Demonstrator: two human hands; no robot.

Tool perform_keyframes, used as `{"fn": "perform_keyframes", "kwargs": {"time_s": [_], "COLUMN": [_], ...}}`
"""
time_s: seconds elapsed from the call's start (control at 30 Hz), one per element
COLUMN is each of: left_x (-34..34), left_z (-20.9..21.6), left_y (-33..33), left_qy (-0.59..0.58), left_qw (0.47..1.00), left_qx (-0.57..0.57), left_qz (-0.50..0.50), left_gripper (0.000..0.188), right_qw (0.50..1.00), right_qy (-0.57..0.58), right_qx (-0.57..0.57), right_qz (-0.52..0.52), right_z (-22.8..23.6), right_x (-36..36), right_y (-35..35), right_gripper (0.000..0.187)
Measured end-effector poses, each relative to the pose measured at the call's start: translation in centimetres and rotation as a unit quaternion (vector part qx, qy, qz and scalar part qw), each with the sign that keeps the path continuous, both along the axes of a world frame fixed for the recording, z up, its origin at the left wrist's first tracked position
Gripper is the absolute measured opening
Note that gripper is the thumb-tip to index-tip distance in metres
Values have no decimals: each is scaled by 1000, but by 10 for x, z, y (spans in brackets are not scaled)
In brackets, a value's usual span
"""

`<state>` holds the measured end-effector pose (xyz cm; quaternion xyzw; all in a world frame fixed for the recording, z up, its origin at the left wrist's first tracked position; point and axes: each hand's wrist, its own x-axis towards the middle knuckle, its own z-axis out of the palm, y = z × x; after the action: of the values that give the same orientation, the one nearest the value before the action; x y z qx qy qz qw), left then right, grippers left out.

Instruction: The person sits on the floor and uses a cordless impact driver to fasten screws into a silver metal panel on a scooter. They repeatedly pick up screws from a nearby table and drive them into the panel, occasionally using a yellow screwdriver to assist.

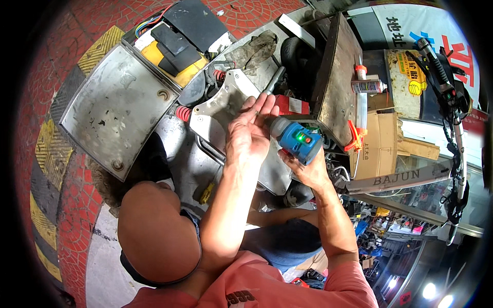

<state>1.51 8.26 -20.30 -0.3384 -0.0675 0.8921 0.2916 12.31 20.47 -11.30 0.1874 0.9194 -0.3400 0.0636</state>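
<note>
My left hand (249,134) is palm up above the metal frame, its fingers stretched out and slightly cupped. Whether small parts lie in the palm is too fine to make out. My right hand (311,172) is wrapped round a blue cordless driver (302,142) with a green light on its base. The driver's front end is close beside my left fingers. Below both hands is a light grey metal frame (226,105) with bolt holes and red coil springs (183,113). A yellow-handled screwdriver (207,193) rests under my left forearm.
A worn grey panel (115,110) stands at the left, beside a yellow box (172,66) with black parts. A wooden table (336,82) is on the right, near a spray can (368,86) and an orange-tipped tube (355,136). A dirty rag (255,50) lies at the back.
</note>
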Motion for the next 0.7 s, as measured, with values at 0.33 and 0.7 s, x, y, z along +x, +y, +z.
{"fn": "perform_keyframes", "kwargs": {"time_s": [0.33, 0.7], "left_x": [-8, -22], "left_z": [-14, -35], "left_y": [7, 1], "left_qy": [-14, -12], "left_qw": [1000, 996], "left_qx": [10, -37], "left_qz": [-17, -79], "left_gripper": [24, 32], "right_qw": [998, 989], "right_qy": [-1, -122], "right_qx": [-55, -60], "right_qz": [-36, -58], "right_z": [-12, -7], "right_x": [-20, -58], "right_y": [-9, -1], "right_gripper": [23, 34]}}
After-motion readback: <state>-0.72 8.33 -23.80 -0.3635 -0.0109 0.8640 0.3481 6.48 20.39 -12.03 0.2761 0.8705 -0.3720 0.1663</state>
